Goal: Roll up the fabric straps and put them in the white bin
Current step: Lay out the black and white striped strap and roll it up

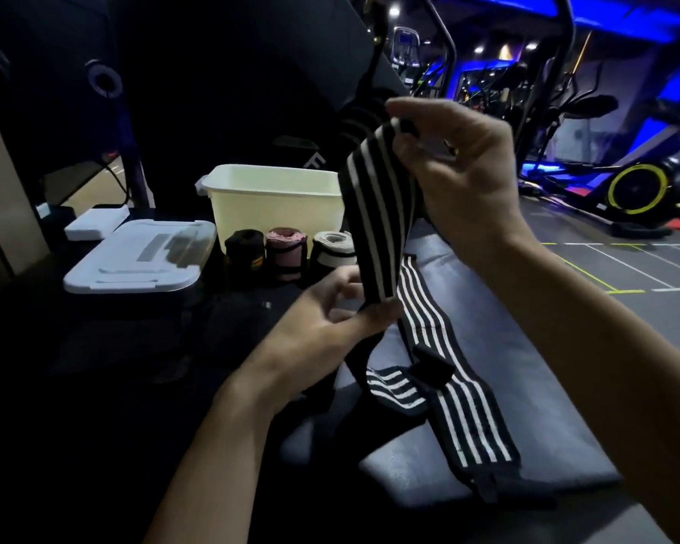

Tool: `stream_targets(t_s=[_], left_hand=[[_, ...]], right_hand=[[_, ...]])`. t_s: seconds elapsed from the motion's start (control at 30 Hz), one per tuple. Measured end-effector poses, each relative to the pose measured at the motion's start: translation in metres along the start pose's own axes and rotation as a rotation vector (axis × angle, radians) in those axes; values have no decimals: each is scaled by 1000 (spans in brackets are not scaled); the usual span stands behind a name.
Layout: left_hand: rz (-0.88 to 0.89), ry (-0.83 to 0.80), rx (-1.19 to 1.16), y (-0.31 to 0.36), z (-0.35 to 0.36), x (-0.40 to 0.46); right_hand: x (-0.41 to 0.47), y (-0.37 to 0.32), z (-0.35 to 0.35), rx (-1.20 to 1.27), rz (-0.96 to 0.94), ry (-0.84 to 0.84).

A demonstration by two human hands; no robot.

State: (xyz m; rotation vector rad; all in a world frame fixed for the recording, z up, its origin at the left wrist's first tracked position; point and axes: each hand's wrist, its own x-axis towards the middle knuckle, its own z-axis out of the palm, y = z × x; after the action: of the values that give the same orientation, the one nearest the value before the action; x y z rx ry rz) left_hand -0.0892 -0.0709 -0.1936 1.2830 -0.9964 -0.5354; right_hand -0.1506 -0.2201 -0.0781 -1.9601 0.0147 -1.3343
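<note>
Right hand (460, 170) and left hand (330, 320) are pinching the black-and-white striped fabric strap (377, 217); its dangling tail is risking snagging, loosening the roll.

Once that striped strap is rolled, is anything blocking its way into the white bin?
Only partly: three rolled straps stand against the front of the open white plastic bin. The black-and-white striped fabric strap can go over them; nothing visibly covers the bin.
</note>
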Motion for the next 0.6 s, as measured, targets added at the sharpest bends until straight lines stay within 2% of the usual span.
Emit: stream_targets(t_s=[0.13, 0.27, 0.5, 0.6], left_hand=[[17, -59, 238, -10, 8, 5], [-16, 108, 419, -23, 24, 17], [79, 263, -44, -22, 45, 24], [-6, 186, -186, -21, 51, 26]], right_hand=[[23, -1, -20, -16, 12, 117], [47, 8, -39, 68, 101, 161], [72, 55, -69, 137, 422, 120], [66, 87, -76, 143, 575, 117]])
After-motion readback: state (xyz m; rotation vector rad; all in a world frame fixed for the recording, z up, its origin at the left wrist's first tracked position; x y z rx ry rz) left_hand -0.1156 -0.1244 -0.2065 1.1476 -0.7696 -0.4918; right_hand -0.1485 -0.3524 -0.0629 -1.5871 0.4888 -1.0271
